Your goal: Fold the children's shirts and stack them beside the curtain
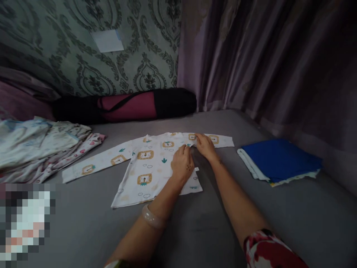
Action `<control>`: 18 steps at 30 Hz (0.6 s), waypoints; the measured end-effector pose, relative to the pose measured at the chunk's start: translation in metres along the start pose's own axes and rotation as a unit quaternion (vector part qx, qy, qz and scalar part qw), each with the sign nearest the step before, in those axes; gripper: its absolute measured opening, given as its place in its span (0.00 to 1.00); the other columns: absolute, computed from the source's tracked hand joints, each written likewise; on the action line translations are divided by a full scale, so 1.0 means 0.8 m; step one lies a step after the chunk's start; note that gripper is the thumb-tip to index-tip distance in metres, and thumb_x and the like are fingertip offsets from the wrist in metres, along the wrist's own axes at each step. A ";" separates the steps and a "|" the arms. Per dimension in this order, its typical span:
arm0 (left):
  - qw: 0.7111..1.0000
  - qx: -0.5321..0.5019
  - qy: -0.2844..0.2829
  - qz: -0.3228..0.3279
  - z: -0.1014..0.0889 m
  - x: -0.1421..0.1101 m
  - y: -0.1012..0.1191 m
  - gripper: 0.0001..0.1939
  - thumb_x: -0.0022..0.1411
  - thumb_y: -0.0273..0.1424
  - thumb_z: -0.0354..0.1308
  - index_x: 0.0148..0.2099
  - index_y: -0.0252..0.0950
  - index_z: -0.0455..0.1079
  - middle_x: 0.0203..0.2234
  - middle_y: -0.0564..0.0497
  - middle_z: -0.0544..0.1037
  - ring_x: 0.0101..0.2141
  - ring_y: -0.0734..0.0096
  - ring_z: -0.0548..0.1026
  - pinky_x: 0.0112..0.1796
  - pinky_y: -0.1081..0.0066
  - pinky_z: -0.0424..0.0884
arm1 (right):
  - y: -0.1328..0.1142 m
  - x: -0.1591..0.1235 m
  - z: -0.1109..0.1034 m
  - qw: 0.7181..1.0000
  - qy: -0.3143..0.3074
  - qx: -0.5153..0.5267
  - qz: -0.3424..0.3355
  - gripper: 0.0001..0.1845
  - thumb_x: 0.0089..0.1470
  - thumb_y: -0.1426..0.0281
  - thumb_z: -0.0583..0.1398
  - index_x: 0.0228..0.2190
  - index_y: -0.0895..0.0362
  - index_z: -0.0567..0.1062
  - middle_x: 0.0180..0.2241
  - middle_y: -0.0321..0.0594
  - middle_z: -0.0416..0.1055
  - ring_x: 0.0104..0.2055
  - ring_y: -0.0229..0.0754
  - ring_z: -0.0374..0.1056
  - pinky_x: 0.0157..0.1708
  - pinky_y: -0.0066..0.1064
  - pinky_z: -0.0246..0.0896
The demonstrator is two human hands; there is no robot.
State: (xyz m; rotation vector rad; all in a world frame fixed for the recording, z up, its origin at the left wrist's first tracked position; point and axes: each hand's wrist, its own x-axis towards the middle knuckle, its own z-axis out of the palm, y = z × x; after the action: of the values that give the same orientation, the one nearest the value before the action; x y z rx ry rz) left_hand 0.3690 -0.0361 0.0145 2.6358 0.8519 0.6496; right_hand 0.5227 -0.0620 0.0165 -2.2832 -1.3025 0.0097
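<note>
A white long-sleeved child's shirt with tan lion faces, green leaves and small ovals lies spread on the grey sheet. Its left-side sleeve reaches out toward the clothes pile, and the other sleeve runs to the right. My left hand rests on the body of the shirt near the right armpit, fingers bent slightly and lying on the fabric. At the top of the right sleeve, my right hand has its fingers closed over the cloth; its thumb is mostly hidden. A small white tag shows at the shirt's right side seam.
Folded blue and pale cloths lie to the right. At the left is a pile of light printed clothes. A long black and maroon bag lies along the patterned wall, beside purple curtains. A blurred patch covers the lower left corner.
</note>
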 end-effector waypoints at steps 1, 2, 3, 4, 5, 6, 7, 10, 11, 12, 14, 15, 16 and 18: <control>1.000 0.024 0.000 -0.007 0.003 0.000 -0.004 0.22 0.70 0.31 0.37 0.59 0.31 0.64 0.59 0.38 0.67 0.60 0.57 0.64 0.58 0.56 0.61 | -0.003 -0.001 0.003 1.000 -0.020 0.001 -0.014 0.25 0.65 0.72 0.43 0.58 0.59 0.66 0.59 0.45 0.64 0.62 0.43 0.57 0.61 0.36 0.47; 0.999 0.047 -0.015 -0.008 0.008 -0.001 -0.008 0.23 0.70 0.32 0.39 0.61 0.29 0.62 0.61 0.37 0.64 0.62 0.54 0.60 0.60 0.53 0.57 | -0.007 -0.002 0.006 0.998 -0.051 0.004 -0.025 0.25 0.66 0.69 0.42 0.59 0.58 0.64 0.62 0.44 0.60 0.64 0.42 0.53 0.63 0.38 0.44; 0.997 0.068 -0.040 -0.005 0.012 -0.003 -0.012 0.25 0.70 0.33 0.40 0.63 0.27 0.60 0.63 0.36 0.61 0.64 0.52 0.56 0.61 0.51 0.54 | -0.012 -0.004 0.009 0.996 -0.089 0.008 -0.029 0.26 0.67 0.67 0.42 0.61 0.57 0.63 0.64 0.43 0.56 0.67 0.43 0.48 0.65 0.41 0.40; 0.994 0.084 -0.067 0.000 0.017 -0.005 -0.014 0.27 0.70 0.35 0.40 0.64 0.26 0.57 0.64 0.35 0.59 0.65 0.51 0.54 0.62 0.50 0.52 | -0.017 -0.006 0.011 0.992 -0.125 0.013 -0.030 0.27 0.67 0.64 0.40 0.62 0.57 0.61 0.66 0.42 0.52 0.68 0.44 0.43 0.65 0.45 0.36; 0.991 0.095 -0.091 0.007 0.020 -0.008 -0.016 0.28 0.70 0.36 0.40 0.66 0.25 0.55 0.65 0.35 0.57 0.65 0.51 0.52 0.62 0.50 0.51 | -0.021 -0.008 0.013 0.987 -0.156 0.017 -0.031 0.29 0.67 0.61 0.39 0.63 0.57 0.59 0.67 0.41 0.48 0.69 0.46 0.39 0.66 0.48 0.31; 0.989 0.104 -0.108 0.014 0.023 -0.010 -0.016 0.30 0.70 0.37 0.40 0.67 0.24 0.54 0.65 0.35 0.55 0.66 0.51 0.51 0.62 0.50 0.50 | -0.024 -0.009 0.014 0.983 -0.179 0.023 -0.030 0.30 0.67 0.60 0.38 0.64 0.57 0.56 0.68 0.40 0.46 0.70 0.47 0.35 0.66 0.50 0.27; 0.987 0.110 -0.118 0.020 0.024 -0.011 -0.016 0.30 0.70 0.38 0.39 0.67 0.24 0.52 0.66 0.35 0.54 0.66 0.51 0.50 0.63 0.50 0.49 | -0.026 -0.010 0.014 0.980 -0.194 0.030 -0.029 0.31 0.67 0.58 0.37 0.65 0.58 0.53 0.68 0.40 0.43 0.70 0.47 0.33 0.66 0.50 0.24; 0.985 0.118 -0.118 0.037 0.023 -0.014 -0.015 0.32 0.70 0.41 0.38 0.68 0.24 0.52 0.66 0.35 0.54 0.66 0.51 0.49 0.63 0.49 0.49 | -0.024 -0.010 0.012 0.978 -0.199 0.055 0.001 0.35 0.66 0.56 0.34 0.67 0.60 0.42 0.69 0.42 0.39 0.70 0.44 0.32 0.67 0.46 0.22; 0.986 0.118 -0.114 0.041 0.023 -0.015 -0.015 0.33 0.70 0.42 0.37 0.68 0.24 0.52 0.66 0.34 0.54 0.66 0.51 0.49 0.62 0.49 0.49 | -0.021 -0.009 0.011 0.978 -0.197 0.060 0.016 0.35 0.66 0.55 0.34 0.68 0.60 0.41 0.69 0.42 0.39 0.70 0.43 0.32 0.67 0.45 0.22; 0.986 0.118 -0.110 0.046 0.022 -0.015 -0.015 0.33 0.70 0.42 0.37 0.68 0.24 0.52 0.65 0.34 0.55 0.66 0.51 0.50 0.62 0.49 0.50 | -0.018 -0.008 0.009 0.978 -0.195 0.059 0.030 0.36 0.66 0.55 0.33 0.68 0.60 0.40 0.69 0.42 0.38 0.70 0.43 0.31 0.67 0.45 0.23; 0.986 0.119 -0.105 0.051 0.021 -0.015 -0.015 0.33 0.70 0.43 0.37 0.68 0.25 0.52 0.65 0.34 0.55 0.66 0.51 0.50 0.62 0.49 0.50 | -0.009 -0.007 0.007 0.980 -0.189 0.040 0.052 0.36 0.65 0.54 0.33 0.67 0.60 0.43 0.69 0.42 0.37 0.71 0.44 0.30 0.67 0.46 0.22; 0.986 0.119 -0.104 0.051 0.021 -0.015 -0.015 0.33 0.70 0.43 0.37 0.68 0.26 0.52 0.65 0.34 0.56 0.66 0.52 0.50 0.62 0.49 0.51 | -0.004 -0.007 0.005 0.980 -0.185 0.023 0.062 0.36 0.65 0.54 0.33 0.67 0.59 0.45 0.69 0.42 0.37 0.71 0.44 0.29 0.66 0.46 0.22; 0.986 0.121 -0.106 0.050 0.021 -0.015 -0.016 0.33 0.70 0.43 0.37 0.68 0.27 0.52 0.65 0.35 0.56 0.66 0.52 0.50 0.62 0.49 0.51 | 0.001 -0.007 0.004 0.981 -0.179 0.004 0.075 0.36 0.65 0.54 0.33 0.67 0.59 0.47 0.69 0.42 0.37 0.71 0.45 0.29 0.66 0.47 0.21; 0.985 0.122 -0.110 0.048 0.021 -0.015 -0.016 0.33 0.70 0.43 0.37 0.68 0.28 0.52 0.65 0.36 0.56 0.66 0.52 0.51 0.62 0.49 0.50 | 0.012 -0.008 0.000 0.980 -0.166 -0.032 0.102 0.35 0.66 0.55 0.35 0.67 0.59 0.49 0.69 0.43 0.37 0.71 0.46 0.29 0.66 0.48 0.21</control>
State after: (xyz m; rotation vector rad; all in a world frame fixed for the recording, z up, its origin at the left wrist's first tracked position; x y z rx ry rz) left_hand 0.3624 -0.0357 -0.0086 2.9140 0.7869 0.2822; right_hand 0.5274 -0.0710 0.0109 -2.5393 -1.2305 0.4433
